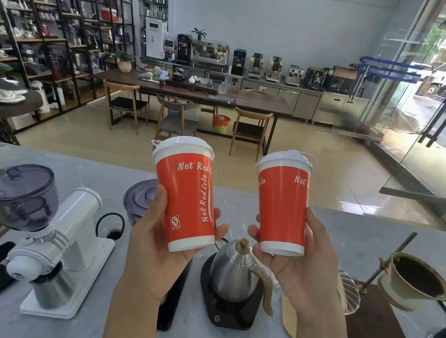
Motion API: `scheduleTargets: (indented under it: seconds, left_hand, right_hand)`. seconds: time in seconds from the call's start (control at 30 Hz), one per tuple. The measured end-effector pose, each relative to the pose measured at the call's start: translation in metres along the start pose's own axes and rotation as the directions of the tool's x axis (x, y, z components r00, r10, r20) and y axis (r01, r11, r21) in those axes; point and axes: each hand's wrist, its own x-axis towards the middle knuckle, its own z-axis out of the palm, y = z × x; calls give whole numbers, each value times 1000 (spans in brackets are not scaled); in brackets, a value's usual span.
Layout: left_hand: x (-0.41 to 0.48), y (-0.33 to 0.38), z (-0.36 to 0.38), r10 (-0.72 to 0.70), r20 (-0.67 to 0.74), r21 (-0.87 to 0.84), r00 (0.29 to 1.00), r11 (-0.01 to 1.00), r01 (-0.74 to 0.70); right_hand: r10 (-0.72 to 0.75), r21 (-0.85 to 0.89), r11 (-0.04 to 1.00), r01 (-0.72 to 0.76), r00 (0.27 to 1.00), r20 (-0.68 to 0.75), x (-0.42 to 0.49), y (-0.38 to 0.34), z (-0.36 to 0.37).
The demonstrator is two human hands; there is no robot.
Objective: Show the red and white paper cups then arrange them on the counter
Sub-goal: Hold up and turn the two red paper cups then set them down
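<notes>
Two red and white paper cups with white lids and "Net Red Cola" lettering are held up above the grey marble counter (355,229). My left hand (155,242) grips the left cup (187,195) from below and behind, tilting it slightly left. My right hand (294,266) holds the right cup (282,202) nearly upright, thumb on its right side. The cups are apart, side by side at about the same height.
On the counter below stand a steel gooseneck kettle (233,272) on a black base, a white coffee grinder (59,241) at left, a dark scale (170,303), and a pour-over dripper stand (411,281) on a wooden board at right. A café room lies beyond.
</notes>
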Motion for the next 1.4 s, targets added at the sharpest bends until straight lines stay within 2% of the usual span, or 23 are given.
scheduleTargets:
  seconds: [0.2,0.4,0.47,0.57,0.67,0.77,0.93,1.07,1.17,1.27,1.4]
  left_hand:
    - [2,5,4,-45,33,38,998,998,43]
    - [2,9,1,-103,125,-107,987,987,116]
    - [2,9,0,-87,128,-104,988,989,101]
    - [3,8,1,-48,73,-12,996,999,49]
    - [3,9,1,-9,-18,122,1000,992,11]
    - [2,9,0,18,-17,107,1000,994,-16]
    - [1,10,-1,-23,-17,-7,1000,1000,23]
    - [-1,10,-5,-66,77,-66,995,995,71]
    - [-3,7,-8,-36,84,-108,996,993,45]
    - [-1,5,-9,-12,2,-63,1000,998,13]
    - [0,7,-11,3,-39,14,999,1000,-3]
  right_hand:
    - [23,-99,995,-18,998,51,2,2,-1]
    - [-78,-142,987,80,997,23,8,5,5]
    - [-49,-83,995,52,998,37,10,4,4]
    - [24,18,999,-26,992,126,10,3,-2]
    - [80,228,964,-138,965,249,12,7,-10]
    - [73,342,922,-184,947,312,15,11,-14]
    - [38,316,940,-128,960,276,16,11,-16]
    - [11,211,976,-45,987,160,13,10,-17]
    - [59,215,973,-88,989,138,10,8,-16]
    - [102,235,962,-140,981,167,8,6,-14]
    - [95,202,972,-124,984,148,9,7,-15]
